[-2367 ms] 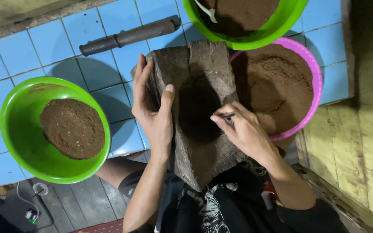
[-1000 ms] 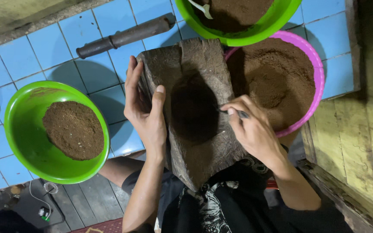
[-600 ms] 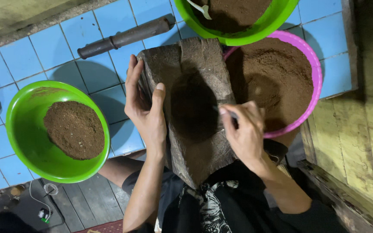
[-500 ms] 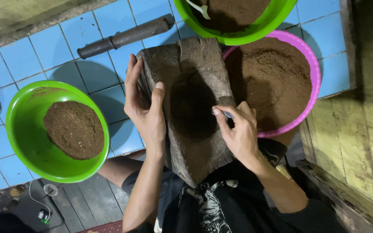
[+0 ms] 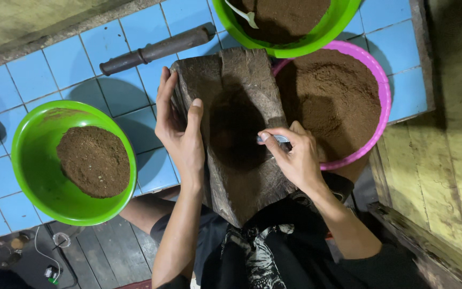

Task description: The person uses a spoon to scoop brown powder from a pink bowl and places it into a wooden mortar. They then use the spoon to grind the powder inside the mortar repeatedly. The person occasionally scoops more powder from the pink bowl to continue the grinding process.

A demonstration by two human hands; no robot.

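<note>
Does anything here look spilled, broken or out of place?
Nothing looks spilled: the brown powder sits inside the pink basin and two green bowls. The cracked, weathered wooden mortar block leans tilted, steadied by the left hand.

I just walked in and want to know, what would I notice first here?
Right in the middle, a dark hollowed wooden block is gripped at its edge by the left hand, while the right hand holds a small metal tool over the hollow. Around it sit bowls of brown powder: a bright green plastic bowl at left, a pink plastic bowl at right.
</note>
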